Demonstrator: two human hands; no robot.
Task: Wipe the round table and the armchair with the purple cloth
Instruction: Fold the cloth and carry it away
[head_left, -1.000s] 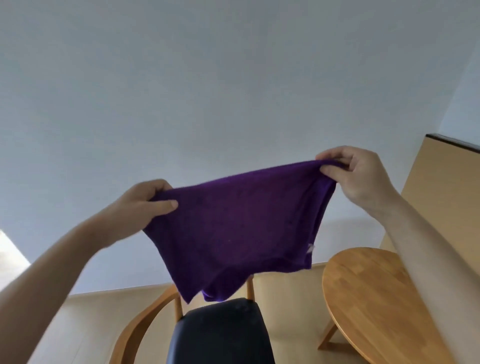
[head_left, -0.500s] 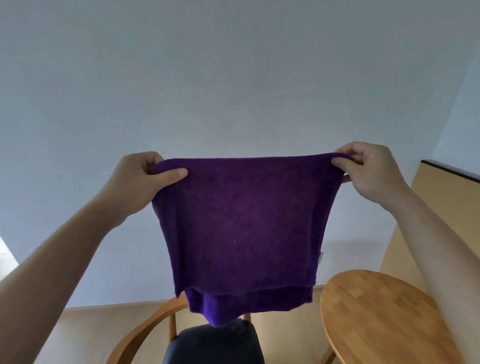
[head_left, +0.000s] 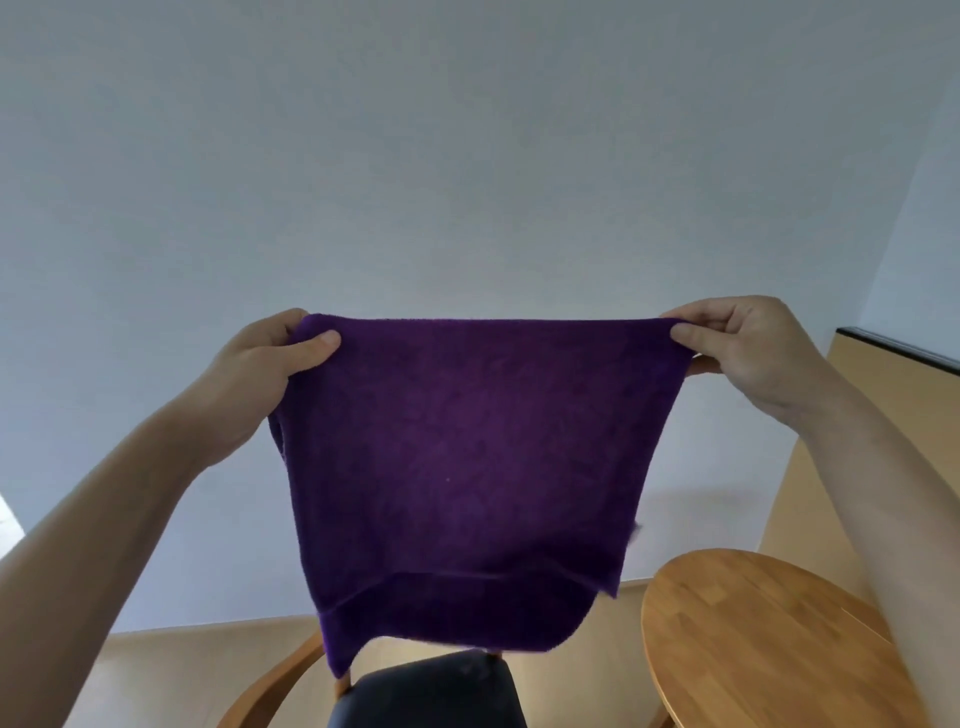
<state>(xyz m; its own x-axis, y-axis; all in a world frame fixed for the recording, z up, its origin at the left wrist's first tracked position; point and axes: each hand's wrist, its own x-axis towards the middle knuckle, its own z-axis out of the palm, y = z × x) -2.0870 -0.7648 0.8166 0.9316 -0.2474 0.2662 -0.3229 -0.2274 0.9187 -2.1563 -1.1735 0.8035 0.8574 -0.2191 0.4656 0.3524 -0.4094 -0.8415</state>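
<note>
Pinching the purple cloth (head_left: 457, 467) by its top corners, my left hand (head_left: 260, 374) and right hand (head_left: 748, 348) hold it spread in the air. It hangs above the armchair (head_left: 431, 691), left of the round surface (head_left: 753, 644). Judging by this, no wiping has begun; both remain.

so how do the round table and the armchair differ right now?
The round table shows a bare light wood top; the armchair has a black cushion in a curved wood frame. The table sits clear at lower right; the chair is partly hidden behind the hanging purple cloth. Both are wooden, and the cloth touches neither.
</note>
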